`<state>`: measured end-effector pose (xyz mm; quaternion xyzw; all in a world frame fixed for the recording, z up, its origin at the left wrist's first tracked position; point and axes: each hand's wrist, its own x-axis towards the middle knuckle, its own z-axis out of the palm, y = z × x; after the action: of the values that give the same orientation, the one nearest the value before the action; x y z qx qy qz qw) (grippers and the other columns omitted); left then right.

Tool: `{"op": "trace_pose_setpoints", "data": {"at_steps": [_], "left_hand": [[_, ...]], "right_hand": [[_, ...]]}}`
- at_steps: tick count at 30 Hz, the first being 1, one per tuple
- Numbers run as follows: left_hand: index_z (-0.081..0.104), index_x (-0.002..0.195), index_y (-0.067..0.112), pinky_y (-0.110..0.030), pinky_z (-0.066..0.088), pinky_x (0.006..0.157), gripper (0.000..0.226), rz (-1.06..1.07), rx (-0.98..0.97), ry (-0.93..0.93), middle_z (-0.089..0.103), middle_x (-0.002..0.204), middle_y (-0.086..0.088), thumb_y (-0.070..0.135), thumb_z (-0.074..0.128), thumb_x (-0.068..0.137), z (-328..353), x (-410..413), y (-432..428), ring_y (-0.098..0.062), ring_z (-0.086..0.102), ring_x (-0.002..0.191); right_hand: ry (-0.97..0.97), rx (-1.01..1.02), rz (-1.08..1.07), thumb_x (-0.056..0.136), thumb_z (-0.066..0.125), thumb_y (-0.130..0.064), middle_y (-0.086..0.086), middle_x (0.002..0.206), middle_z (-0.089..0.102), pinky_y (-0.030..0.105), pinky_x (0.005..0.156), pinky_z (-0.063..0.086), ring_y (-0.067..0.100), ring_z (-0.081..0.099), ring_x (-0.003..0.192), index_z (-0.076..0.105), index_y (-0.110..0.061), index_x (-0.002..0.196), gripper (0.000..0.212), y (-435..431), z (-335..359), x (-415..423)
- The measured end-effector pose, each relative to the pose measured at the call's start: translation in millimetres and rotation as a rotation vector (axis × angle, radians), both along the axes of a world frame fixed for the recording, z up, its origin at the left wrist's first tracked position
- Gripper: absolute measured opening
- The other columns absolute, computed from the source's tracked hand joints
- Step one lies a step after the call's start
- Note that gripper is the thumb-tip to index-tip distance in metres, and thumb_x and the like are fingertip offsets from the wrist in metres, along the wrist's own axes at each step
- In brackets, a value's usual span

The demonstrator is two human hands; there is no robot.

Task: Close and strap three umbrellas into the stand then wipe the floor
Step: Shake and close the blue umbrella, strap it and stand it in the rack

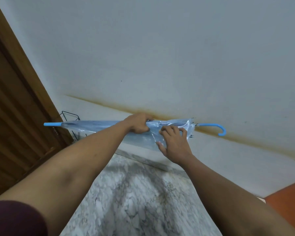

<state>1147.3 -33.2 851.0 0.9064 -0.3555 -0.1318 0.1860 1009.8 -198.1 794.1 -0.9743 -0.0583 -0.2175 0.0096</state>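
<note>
Pale wall behind; umbrella (99,127) horizontal, left hand (138,123) gripping mid-canopy.

Two bare forearms come in from the lower corners of the frame. At the lower left, a dark maroon sleeve (15,218) covers the upper arm. The left hand (138,124) and right hand (173,142) wear no gloves, rings or watch.

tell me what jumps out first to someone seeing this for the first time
A closed clear umbrella with a blue hooked handle is held level across the middle. The left hand grips its folds while the right hand fingers the plastic just beside it. Behind runs a brown stain along the wall's foot, and a black wire stand sits by the wooden door at left.
</note>
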Motion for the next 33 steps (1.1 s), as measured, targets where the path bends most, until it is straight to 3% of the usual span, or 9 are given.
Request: {"op": "trace_pose_setpoints", "data": {"at_steps": [4, 7, 10, 13, 16, 20, 24, 27, 33], "left_hand": [[0.067, 0.069, 0.015, -0.025, 0.045, 0.058, 0.007, -0.013, -0.074, 0.284, 0.063, 0.06, 0.002, 0.011, 0.061, 0.067, 8, -1, -2, -0.014, 0.058, 0.055], [0.06, 0.064, 0.006, -0.029, 0.04, 0.061, 0.008, -0.021, -0.031, 0.38, 0.057, 0.06, -0.006, 0.013, 0.062, 0.065, 13, -3, -2, -0.017, 0.05, 0.055], [0.06, 0.062, 0.016, -0.03, 0.037, 0.062, 0.006, -0.005, 0.013, 0.372, 0.054, 0.059, 0.0, 0.017, 0.061, 0.068, 13, -6, -4, -0.017, 0.047, 0.056], [0.07, 0.097, 0.026, -0.03, 0.046, 0.072, 0.026, -0.042, 0.07, 0.239, 0.068, 0.086, 0.0, 0.026, 0.059, 0.073, 14, -10, -7, -0.015, 0.059, 0.073], [0.046, 0.141, 0.031, -0.03, 0.041, 0.091, 0.056, -0.064, 0.112, 0.024, 0.059, 0.131, 0.001, 0.042, 0.055, 0.087, 16, -21, -13, -0.018, 0.056, 0.115], [0.025, 0.147, 0.033, -0.039, 0.041, 0.09, 0.107, -0.186, 0.337, -0.465, 0.057, 0.125, 0.005, 0.083, 0.06, 0.059, -2, -24, -12, -0.021, 0.057, 0.111], [0.004, 0.152, 0.027, -0.046, 0.039, 0.09, 0.117, -0.096, 0.412, -0.751, 0.045, 0.135, -0.005, 0.025, 0.082, 0.065, -12, -19, -7, -0.03, 0.054, 0.107], [-0.01, 0.152, 0.025, -0.053, 0.034, 0.098, 0.122, -0.128, 0.468, -0.845, 0.03, 0.148, -0.009, 0.016, 0.077, 0.067, -9, -15, 1, -0.034, 0.043, 0.121], [0.02, 0.149, 0.02, -0.052, 0.039, 0.093, 0.097, -0.162, 0.502, -0.886, 0.051, 0.125, -0.007, 0.011, 0.073, 0.069, -18, -7, 9, -0.031, 0.054, 0.103]], "right_hand": [[0.067, -0.101, -0.038, 0.06, 0.079, -0.057, -0.002, 0.117, 0.053, 0.047, 0.097, 0.027, 0.026, 0.048, 0.114, 0.054, -0.019, 0.112, 0.069, -5, 0, -2], [-0.046, -0.158, -0.061, 0.069, 0.074, -0.016, 0.001, 0.107, 0.057, 0.05, 0.094, 0.032, 0.031, 0.052, 0.101, 0.054, -0.017, 0.099, 0.036, -4, 0, 0], [-0.096, -0.134, -0.064, 0.065, 0.062, 0.008, 0.001, 0.094, 0.057, 0.048, 0.088, 0.038, 0.03, 0.051, 0.087, 0.053, -0.016, 0.088, 0.035, -1, 1, 8], [-0.086, -0.073, -0.07, 0.061, 0.065, 0.012, 0.0, 0.083, 0.056, 0.039, 0.069, 0.039, 0.029, 0.048, 0.074, 0.053, -0.017, 0.083, 0.038, -2, 2, 16], [-0.018, 0.046, -0.122, 0.06, 0.067, 0.011, 0.0, 0.078, 0.055, 0.033, 0.057, 0.031, 0.028, 0.048, 0.068, 0.054, -0.017, 0.08, 0.037, 0, 6, 20], [0.002, 0.296, -0.156, 0.072, 0.061, 0.003, 0.004, 0.083, 0.057, 0.036, 0.058, 0.031, 0.03, 0.048, 0.073, 0.055, -0.014, 0.082, 0.021, -4, 21, 33], [0.003, 0.431, -0.157, 0.076, 0.055, 0.002, 0.0, 0.077, 0.048, 0.034, 0.058, 0.028, 0.025, 0.041, 0.07, 0.044, -0.016, 0.076, 0.021, -3, 34, 41], [0.032, 0.508, -0.202, 0.079, 0.056, -0.003, -0.004, 0.071, 0.045, 0.035, 0.055, 0.03, 0.026, 0.045, 0.067, 0.041, -0.016, 0.072, 0.021, -2, 35, 47], [0.111, 0.674, -0.162, 0.08, 0.071, -0.022, -0.006, 0.084, 0.054, 0.032, 0.063, 0.036, 0.021, 0.054, 0.082, 0.055, -0.02, 0.081, 0.017, -7, 29, 48]]}}
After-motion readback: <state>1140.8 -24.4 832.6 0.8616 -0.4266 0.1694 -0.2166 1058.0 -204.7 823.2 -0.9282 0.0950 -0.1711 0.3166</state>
